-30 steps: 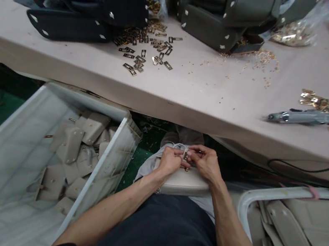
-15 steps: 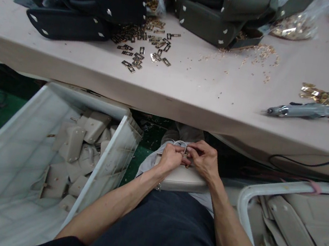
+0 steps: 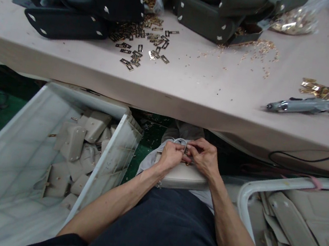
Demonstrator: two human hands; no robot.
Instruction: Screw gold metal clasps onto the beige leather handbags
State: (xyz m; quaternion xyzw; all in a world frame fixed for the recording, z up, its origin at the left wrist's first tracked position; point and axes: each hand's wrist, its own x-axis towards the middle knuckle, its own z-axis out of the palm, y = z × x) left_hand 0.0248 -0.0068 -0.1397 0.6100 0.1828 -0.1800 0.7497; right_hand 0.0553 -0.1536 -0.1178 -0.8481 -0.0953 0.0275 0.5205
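Note:
A light beige bag (image 3: 185,177) lies across my lap. Above it my left hand (image 3: 172,155) and my right hand (image 3: 205,156) meet, fingers pinched together. Between their fingertips is a small metal piece (image 3: 186,149), which both hands grip. A second bit of brass-coloured metal shows just under the fingers at the bag. The fingers cover most of the small piece, so its exact shape is hard to make out.
Ahead, the table (image 3: 191,81) holds black bags (image 3: 67,25), dark green bags (image 3: 202,19), loose metal fittings (image 3: 132,51) and a corded electric screwdriver (image 3: 303,106). A white crate (image 3: 121,132) with beige bags stands left; a white-rimmed container (image 3: 246,192) with beige pieces stands right.
The view has shifted slightly, so the table items sit a little differently. Both hands keep nearly the same place and hold.

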